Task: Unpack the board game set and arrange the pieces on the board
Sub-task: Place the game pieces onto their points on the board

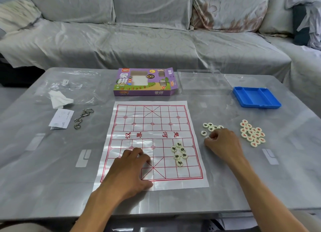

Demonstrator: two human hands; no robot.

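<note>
A white paper board [152, 127] with a red grid lies flat in the middle of the table. Several round white pieces with black characters [179, 153] sit in a loose cluster on its near right part. More black-character pieces [209, 127] lie on the table right of the board, and a pile of red-character pieces [252, 135] lies further right. My left hand [128, 169] rests on the board's near left part, fingers curled down. My right hand [221, 143] is at the black-character pile, its fingers curled round pieces there.
The purple game box [145, 82] lies open behind the board. A blue plastic tray [255, 97] sits at the far right with a clear lid [201, 78] beside it. A plastic bag, folded papers [61, 118] and a metal wire puzzle [83, 118] lie on the left.
</note>
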